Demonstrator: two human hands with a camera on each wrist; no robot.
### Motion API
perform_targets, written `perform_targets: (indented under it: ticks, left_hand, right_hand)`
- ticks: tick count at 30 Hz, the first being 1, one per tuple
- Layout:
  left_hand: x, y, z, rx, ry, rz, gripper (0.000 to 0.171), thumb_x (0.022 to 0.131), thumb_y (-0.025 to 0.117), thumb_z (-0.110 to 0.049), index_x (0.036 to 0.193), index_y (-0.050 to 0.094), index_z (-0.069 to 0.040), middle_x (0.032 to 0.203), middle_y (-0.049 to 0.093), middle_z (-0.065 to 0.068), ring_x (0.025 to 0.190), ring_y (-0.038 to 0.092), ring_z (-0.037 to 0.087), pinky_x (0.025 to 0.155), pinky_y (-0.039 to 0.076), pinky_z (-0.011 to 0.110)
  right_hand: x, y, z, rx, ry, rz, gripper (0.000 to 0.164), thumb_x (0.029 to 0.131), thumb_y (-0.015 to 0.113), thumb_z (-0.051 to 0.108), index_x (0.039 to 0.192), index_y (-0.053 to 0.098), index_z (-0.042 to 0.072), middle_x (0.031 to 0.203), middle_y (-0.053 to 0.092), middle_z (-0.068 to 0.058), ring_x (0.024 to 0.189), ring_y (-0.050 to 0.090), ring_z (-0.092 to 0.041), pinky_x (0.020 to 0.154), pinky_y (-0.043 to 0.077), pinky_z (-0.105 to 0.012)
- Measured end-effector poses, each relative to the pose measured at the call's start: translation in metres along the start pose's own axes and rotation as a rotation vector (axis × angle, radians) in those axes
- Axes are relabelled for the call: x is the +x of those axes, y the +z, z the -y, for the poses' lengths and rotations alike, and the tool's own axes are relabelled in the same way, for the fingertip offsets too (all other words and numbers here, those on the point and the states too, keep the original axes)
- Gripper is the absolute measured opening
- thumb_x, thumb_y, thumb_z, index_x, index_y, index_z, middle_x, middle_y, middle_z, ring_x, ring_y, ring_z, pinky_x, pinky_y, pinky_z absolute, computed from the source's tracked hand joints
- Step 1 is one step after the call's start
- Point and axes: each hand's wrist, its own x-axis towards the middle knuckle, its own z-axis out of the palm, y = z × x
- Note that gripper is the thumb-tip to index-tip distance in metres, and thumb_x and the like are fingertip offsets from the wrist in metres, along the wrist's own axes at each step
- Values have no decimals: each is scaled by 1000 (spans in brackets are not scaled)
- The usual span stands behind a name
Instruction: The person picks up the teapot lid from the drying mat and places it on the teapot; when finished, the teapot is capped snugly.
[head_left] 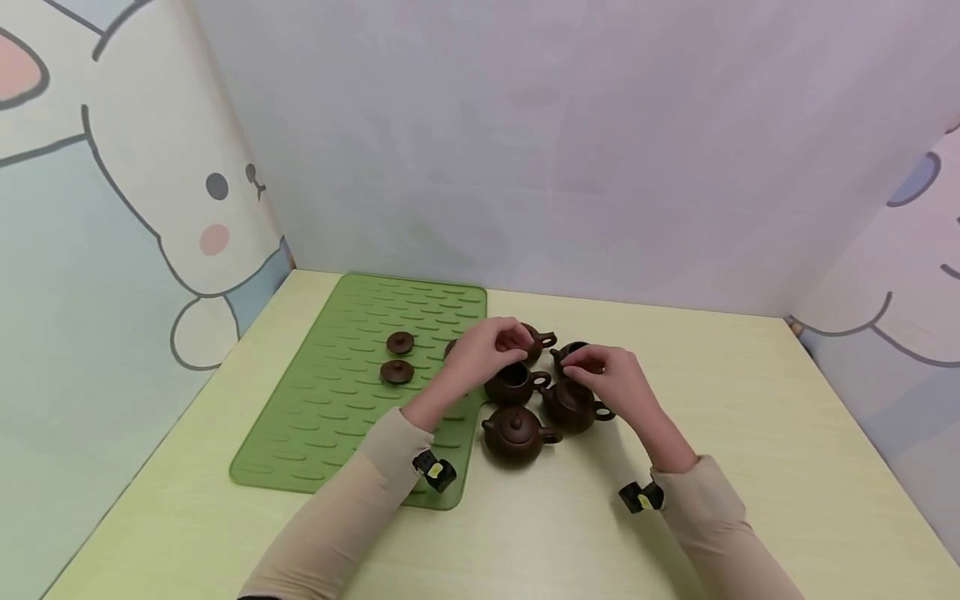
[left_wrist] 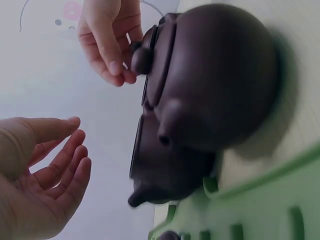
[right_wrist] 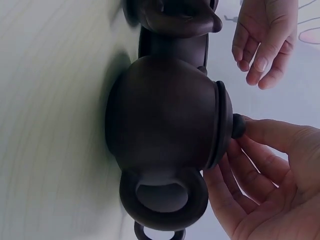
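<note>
Several dark brown teapots stand close together, among them a lidded teapot [head_left: 514, 436] at the front. Over the left side of the group my left hand [head_left: 487, 350] hovers with loosely bent fingers, holding nothing. An uncovered teapot [head_left: 510, 385] is just under it. My right hand [head_left: 611, 379] reaches over another lidded teapot [right_wrist: 162, 112], its thumb close to the lid knob [right_wrist: 238, 126]; contact is unclear. Its fingertips are partly hidden behind that lid in the right wrist view. Beyond them is a further uncovered teapot [head_left: 573, 348].
A green ribbed mat [head_left: 315, 417] covers the left part of the pale table [head_left: 712, 400]. Two loose lids, a farther lid [head_left: 401, 342] and a nearer lid [head_left: 397, 372], lie on it. A pale curtain-like backdrop [head_left: 525, 167] rises behind the table.
</note>
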Motion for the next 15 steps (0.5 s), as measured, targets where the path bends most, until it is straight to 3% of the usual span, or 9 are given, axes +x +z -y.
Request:
perform_targets:
  ticks: [6,15]
  left_hand:
    - [-5,-15,14,-28,-24,-48,17,92,70,-9,109,71,-6,106,73,8,97,69,22,87,58,32]
    - [-22,-47,46,21,-121,-90,19,94,69,-15,113,70,-10,113,72,7,103,68,23,85,58,37]
  right_hand:
    - [5,6,1,10,-11,-9,12,90,74,14,100,78,8,98,77,-8,86,67,-12,80,53,-28]
    - [10,15,1,-21,0,9,15,91,72,14,103,77,7,102,76,-7,91,69,-18,83,54,-32]
